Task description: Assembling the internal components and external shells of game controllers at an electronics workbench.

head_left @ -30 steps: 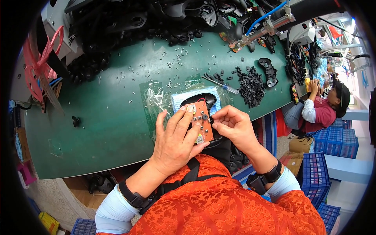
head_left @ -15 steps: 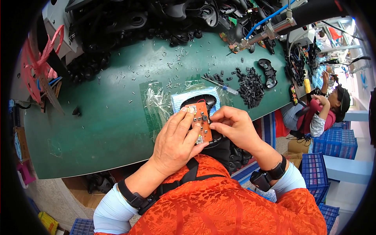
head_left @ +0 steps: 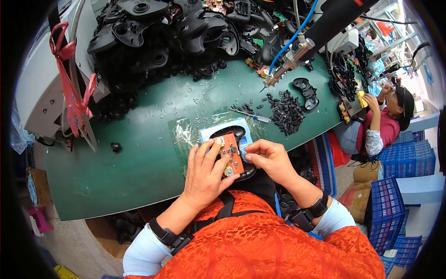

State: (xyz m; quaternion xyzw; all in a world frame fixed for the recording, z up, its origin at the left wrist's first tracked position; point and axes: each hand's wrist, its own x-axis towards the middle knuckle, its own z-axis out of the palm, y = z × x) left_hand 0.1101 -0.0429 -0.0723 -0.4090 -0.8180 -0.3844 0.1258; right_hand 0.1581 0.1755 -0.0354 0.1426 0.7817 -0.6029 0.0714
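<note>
An orange circuit board (head_left: 237,166) with small buttons lies over a black game controller shell (head_left: 240,132), close to my body. Under the shell is a blue-and-white pad (head_left: 204,134). My left hand (head_left: 203,176) holds the board, its fingers across the top and its thumb at the near edge. At the board's right edge is my right hand (head_left: 272,160), thumb and forefinger drawn together in a pinch. Whatever sits between those fingertips is too small to make out. Clear tape (head_left: 183,131) sticks to the green table (head_left: 148,162) left of the pad.
Loose screws (head_left: 186,93) are scattered beyond the pad. A screwdriver (head_left: 261,118), a heap of small black parts (head_left: 285,111) and another shell (head_left: 305,93) lie right. A powered driver (head_left: 290,60) hangs above. Controller shells (head_left: 200,28) pile up behind. A co-worker (head_left: 383,116) sits far right.
The whole view has shifted, showing more of the pile at the back. My right fingertips have come slightly off the board's edge. My left hand stays on the board.
</note>
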